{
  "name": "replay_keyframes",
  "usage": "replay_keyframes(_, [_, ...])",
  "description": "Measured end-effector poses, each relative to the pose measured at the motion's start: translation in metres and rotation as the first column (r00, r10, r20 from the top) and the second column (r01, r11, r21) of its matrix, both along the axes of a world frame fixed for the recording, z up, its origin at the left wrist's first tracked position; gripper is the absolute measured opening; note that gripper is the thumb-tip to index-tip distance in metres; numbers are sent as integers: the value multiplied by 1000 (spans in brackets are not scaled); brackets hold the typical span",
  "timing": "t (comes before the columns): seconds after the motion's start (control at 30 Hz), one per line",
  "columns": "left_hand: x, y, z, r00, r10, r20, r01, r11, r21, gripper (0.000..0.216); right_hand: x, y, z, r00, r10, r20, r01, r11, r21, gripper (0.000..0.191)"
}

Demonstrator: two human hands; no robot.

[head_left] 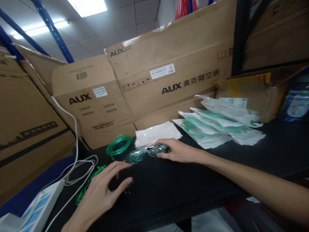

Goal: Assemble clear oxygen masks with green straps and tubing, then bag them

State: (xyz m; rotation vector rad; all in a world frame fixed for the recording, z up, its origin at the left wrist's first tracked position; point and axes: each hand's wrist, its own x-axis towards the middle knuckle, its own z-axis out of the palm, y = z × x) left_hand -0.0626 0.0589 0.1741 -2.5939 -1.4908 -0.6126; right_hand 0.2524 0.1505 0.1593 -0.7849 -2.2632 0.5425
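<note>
My right hand (177, 150) is closed on a clear green-tinted plastic mask (154, 150) at the middle of the black table (169, 180). Another clear mask (136, 156) lies just left of it. My left hand (106, 185) hovers nearer to me, thumb and fingers apart, with no held thing visible. Beside its thumb are small clear bits (127, 192), too blurred to name. A coil of green tubing (119, 145) rests behind the masks. Green elastic cords (83, 190) are partly hidden behind my left hand.
White pouches (156, 133) lie flat at the back. Several filled pouches with green contents (205, 130) overlap on the right, by an open carton (258, 96) and a blue bottle (295, 100). A power strip (41, 209) with white cables is at left. Cardboard walls (173, 71) close off the back.
</note>
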Motion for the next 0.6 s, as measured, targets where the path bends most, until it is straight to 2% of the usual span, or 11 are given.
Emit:
replay_keyframes(0.13, [24, 44, 27, 1000, 5, 1, -5, 999, 49, 32, -7, 21, 5, 995, -56, -80, 62, 995, 76, 36])
replay_keyframes(0.27, [33, 92, 46, 994, -29, -104, 21, 997, -75, 37, -27, 43, 10, 999, -8, -39, 11, 998, 64, 36])
replay_keyframes(0.4, [23, 109, 43, 998, -43, -50, 35, 987, -154, 35, -50, 49, 4, 999, -27, -37, 28, 999, 37, 36])
replay_keyframes(0.6, [8, 104, 33, 991, -72, 113, 109, 925, -365, 38, -60, 36, -9, 996, -47, -79, 49, 998, 28, 32])
